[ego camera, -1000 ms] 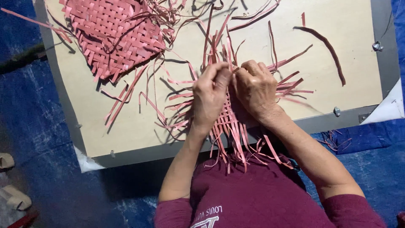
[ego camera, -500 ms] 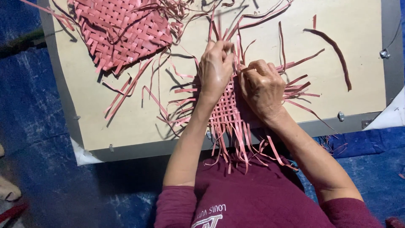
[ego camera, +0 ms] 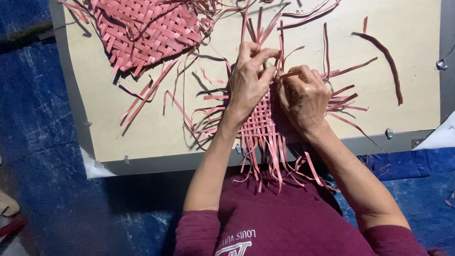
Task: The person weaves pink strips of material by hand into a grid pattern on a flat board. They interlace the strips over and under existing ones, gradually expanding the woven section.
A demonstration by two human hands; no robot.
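Pale beige tabletop [ego camera: 142,128] carries 1 finished pink woven strip mat [ego camera: 142,28] at 11 o'clock, while both hands, left [ego camera: 249,80] and right [ego camera: 303,97], pinch loose strips of the small, part-woven pink strip panel [ego camera: 259,125] at centre, apparently early on.

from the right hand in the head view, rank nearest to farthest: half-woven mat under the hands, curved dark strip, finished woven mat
1. half-woven mat, touching the right hand
2. curved dark strip, lying loose toward the picture's upper right
3. finished woven mat, at the picture's upper left, beyond the left hand
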